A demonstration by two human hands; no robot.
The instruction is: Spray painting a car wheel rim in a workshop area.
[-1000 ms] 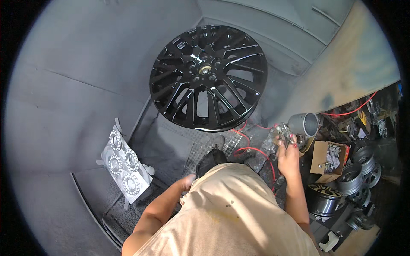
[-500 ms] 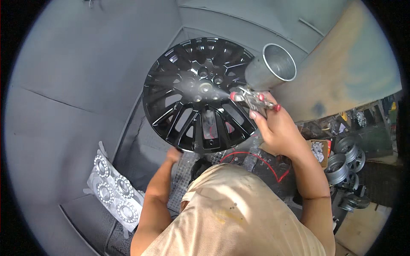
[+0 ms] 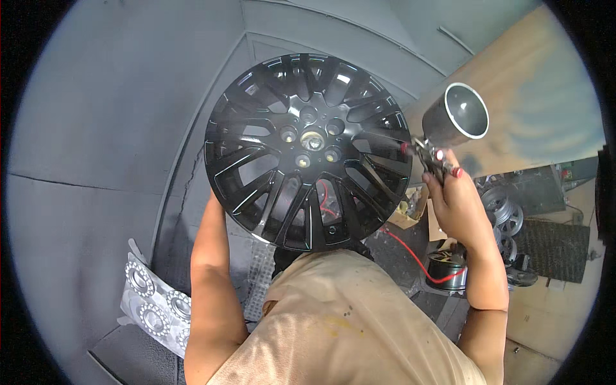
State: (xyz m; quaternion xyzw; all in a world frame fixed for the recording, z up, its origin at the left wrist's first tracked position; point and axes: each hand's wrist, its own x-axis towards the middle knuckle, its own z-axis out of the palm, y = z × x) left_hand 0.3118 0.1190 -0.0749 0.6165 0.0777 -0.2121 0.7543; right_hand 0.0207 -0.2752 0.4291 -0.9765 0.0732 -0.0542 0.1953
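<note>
A glossy black multi-spoke alloy wheel rim (image 3: 298,186) fills the middle, face up. On its right, my right hand (image 3: 459,196) is closed round a spray gun (image 3: 431,159), whose red-ringed nozzle points left at the rim's edge. A faint haze shows over the spokes near the nozzle. The gun's metal cup (image 3: 443,122) stands on top, tilted, its white-rimmed mouth turned toward me. My left forearm (image 3: 212,237) reaches up to the wheel rim's lower left edge. The left hand and its fingers are hidden behind the rim, so its grip does not show.
A red hose (image 3: 410,251) curves below the gun past a black drum-shaped item (image 3: 447,273). Several silver wheels (image 3: 504,208) are stacked at the right. A pale board (image 3: 513,122) leans at the far right. A sheet with ring-shaped parts (image 3: 151,308) lies lower left, by the grey wall (image 3: 96,128).
My right hand has moved the spray gun right, from near the hub to the rim's right edge. My left hand has moved up and left behind the rim, which now looks larger and turned.
</note>
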